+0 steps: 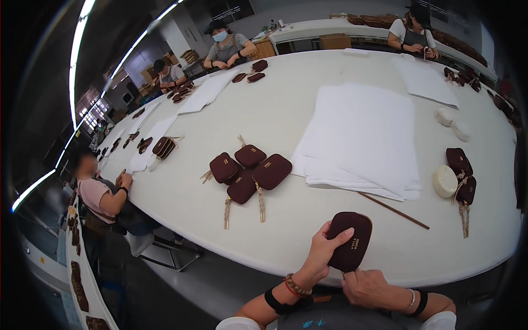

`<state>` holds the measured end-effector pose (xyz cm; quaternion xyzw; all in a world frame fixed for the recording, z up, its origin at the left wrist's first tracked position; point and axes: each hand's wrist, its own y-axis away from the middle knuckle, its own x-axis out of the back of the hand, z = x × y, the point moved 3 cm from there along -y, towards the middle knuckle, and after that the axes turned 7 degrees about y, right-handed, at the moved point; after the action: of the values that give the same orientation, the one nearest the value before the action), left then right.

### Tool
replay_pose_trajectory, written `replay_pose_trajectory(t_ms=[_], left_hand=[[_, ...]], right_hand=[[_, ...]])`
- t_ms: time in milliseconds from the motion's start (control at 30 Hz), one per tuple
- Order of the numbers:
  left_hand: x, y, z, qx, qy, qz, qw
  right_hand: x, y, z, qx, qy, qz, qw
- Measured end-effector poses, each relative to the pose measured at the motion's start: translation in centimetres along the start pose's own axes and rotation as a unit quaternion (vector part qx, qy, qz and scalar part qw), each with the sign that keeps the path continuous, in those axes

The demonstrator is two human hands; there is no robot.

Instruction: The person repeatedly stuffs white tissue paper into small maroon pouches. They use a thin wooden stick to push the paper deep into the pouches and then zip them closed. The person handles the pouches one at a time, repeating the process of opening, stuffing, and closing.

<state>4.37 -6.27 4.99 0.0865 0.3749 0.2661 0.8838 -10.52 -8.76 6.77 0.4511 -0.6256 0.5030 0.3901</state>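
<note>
My left hand [319,254] grips a dark maroon zip pouch [353,242] near the table's front edge, thumb across its face. Small gold lettering marks that face, and a gold-toned zipper runs around the rim. At the pouch's lower end, my right hand [367,288] is closed in a pinch on the zipper pull, which the fingers mostly hide. Ahead and to the left lie several similar maroon pouches [272,171] with braided beige tassels [261,204]. Two more pouches [457,159] rest at the right beside a round cream-coloured roll [444,181].
A stack of white sheets [360,137] covers the table's middle. A thin brown stick [393,210] lies just beyond my hands. Across the white table [198,220], co-workers [228,47] handle other pouches. One person in pink [102,192] sits at the left edge by a stool [165,250].
</note>
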Motion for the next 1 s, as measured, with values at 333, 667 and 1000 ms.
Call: replay_pose_trajectory(t_ms=[333, 667, 1000], left_hand=[[2.6, -0.4, 2.2, -0.098, -0.318, -0.051, 0.941], [3.1, 3.3, 0.8, -0.268, -0.759, -0.065, 0.590], [4.2, 3.1, 2.9, -0.307, -0.676, 0.011, 0.670]], right_hand=[[2.1, -0.1, 6.7, -0.069, -0.051, -0.106, 0.991], [1.9, 6.1, 15.0, -0.287, 0.136, -0.088, 0.944], [8.1, 4.3, 7.4, -0.196, 0.013, -0.018, 0.980]])
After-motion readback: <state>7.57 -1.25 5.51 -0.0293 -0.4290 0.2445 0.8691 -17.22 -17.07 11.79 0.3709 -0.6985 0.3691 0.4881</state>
